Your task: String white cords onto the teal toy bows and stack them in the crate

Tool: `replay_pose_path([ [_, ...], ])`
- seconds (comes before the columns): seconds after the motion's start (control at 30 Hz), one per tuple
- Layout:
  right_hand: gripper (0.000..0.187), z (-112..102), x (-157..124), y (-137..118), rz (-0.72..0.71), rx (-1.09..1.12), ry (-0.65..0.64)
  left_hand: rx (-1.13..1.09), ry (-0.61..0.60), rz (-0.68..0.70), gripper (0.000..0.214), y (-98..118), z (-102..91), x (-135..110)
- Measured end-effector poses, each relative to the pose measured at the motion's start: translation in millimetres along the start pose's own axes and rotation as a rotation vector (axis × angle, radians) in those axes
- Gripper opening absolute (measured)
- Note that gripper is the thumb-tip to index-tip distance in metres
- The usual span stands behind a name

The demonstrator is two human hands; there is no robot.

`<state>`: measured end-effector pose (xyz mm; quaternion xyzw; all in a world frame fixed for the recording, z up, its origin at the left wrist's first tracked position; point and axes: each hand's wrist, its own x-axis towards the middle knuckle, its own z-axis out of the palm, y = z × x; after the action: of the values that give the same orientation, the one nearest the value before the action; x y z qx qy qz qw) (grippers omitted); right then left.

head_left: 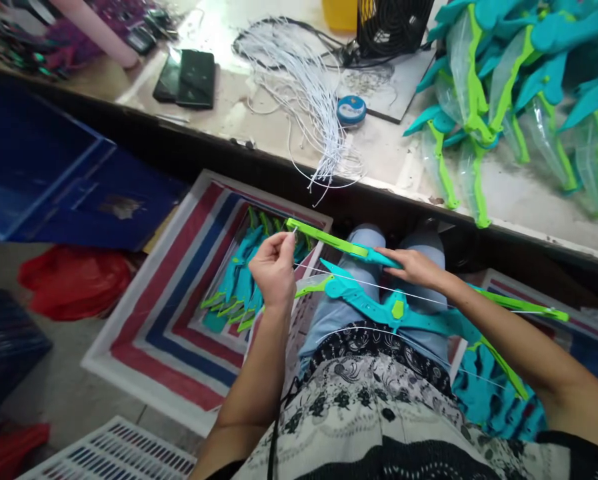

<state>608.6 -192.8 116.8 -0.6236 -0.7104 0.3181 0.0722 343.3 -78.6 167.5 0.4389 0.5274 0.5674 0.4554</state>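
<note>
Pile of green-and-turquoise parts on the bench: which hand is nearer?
Right. The right hand is below and left of the pile in the picture; the left hand is farther left, at one end of the lime-green strip.

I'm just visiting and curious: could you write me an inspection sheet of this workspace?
Surface: pale worktable, stained in places.
Job's things: teal-and-green bow held over the lap; second bow lies across the lap.
Clutter: white string bundle, blue round case, dark flat devices, heaped bow parts.
Hands: left hand pinches a string by the bow's green tip; right hand grips its teal part.
Cables: black coil at the back; exact kind unclear.
Surroundings: stripe-lined tray, red bag, blue bin.
</note>
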Motion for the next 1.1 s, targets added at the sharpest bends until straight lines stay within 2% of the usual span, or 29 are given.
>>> replay_pose_path([
  [0.23, 0.06, -0.7, -0.5, 0.3, 0.011, -0.019, -0.014, 0.068, -0.027, 0.046, 0.019, -2.6, 4.9, 3.5],
  [0.47, 0.059, -1.6, -1.9, -6.2, 0.041, -0.06, -0.012, 0.112, -0.047, 0.126, 0.018, 4.2, 12.7, 1.6],
  [0.6, 0.059, -4.1, -5.2, -12.5, 0.07, -0.111, -0.064, 0.104, -0.096, 0.162, 0.035, 5.3, 13.7, 3.3],
  [0.7, 0.056, -12.5, -2.7, -23.8, 0.092, -0.181, -0.059, 0.191, -0.121, 0.147, 0.032, 4.6, 12.9, 3.8],
  [0.8, 0.042, -26.1, 16.5, -49.3, 0.0, -0.165, 0.163, 0.243, -0.114, 0.13, 0.026, 5.1, 12.6, 1.3],
  [0.9, 0.035, -38.1, 54.7, -86.5, -0.182, 0.044, 0.404, 0.238, -0.101, 0.128, 0.025, 6.9, 12.0, -2.1],
  [0.97, 0.031, -42.4, 83.0, -109.1, -0.301, 0.209, 0.453, 0.237, -0.105, 0.123, 0.024, 8.1, 10.6, -3.7],
  [1.1, 0.019, -42.9, 122.0, -130.0, -0.407, 0.467, 0.404, 0.23, -0.113, 0.105, 0.022, 9.1, 6.9, -4.6],
])
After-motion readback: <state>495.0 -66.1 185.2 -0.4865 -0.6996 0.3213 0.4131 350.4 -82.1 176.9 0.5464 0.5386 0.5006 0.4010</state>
